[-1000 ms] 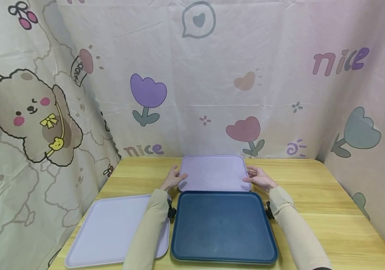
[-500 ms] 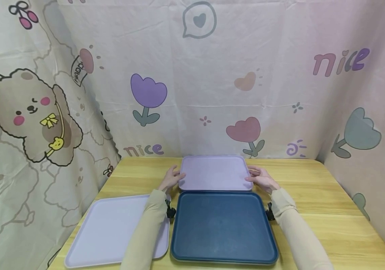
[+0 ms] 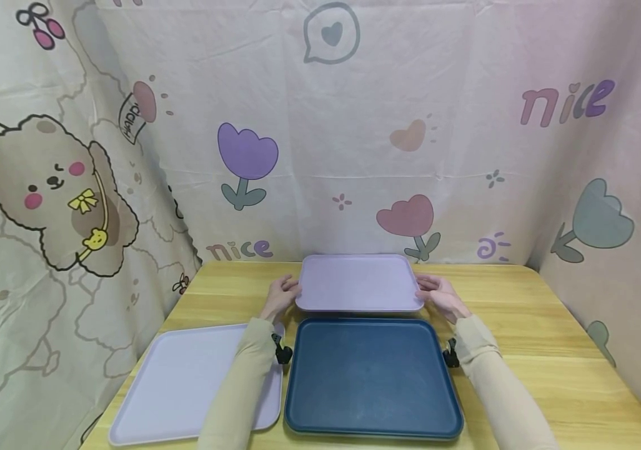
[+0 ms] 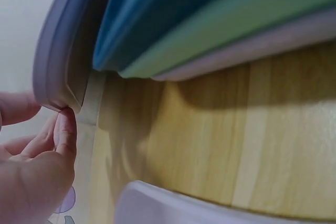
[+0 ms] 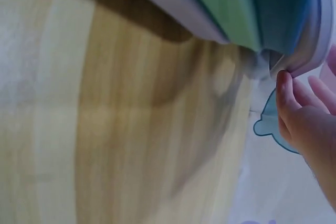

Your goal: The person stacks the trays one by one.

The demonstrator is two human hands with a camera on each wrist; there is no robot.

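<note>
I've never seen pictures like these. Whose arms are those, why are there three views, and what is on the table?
No machine here: a person wears three cameras. The wide picture comes from the head, the two close ones from each wrist. The left hand and right hand each take a grip on one side of a lilac tray, raised at the back of the wooden table. Nearer lie a dark blue tray, which the wrist views show stacked on a green tray, and a pale lavender tray.

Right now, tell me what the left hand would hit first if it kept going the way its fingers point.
The left hand points inward, already touching the lilac tray by its left edge, so it would meet that tray at once; the right hand holds the opposite edge.
</note>
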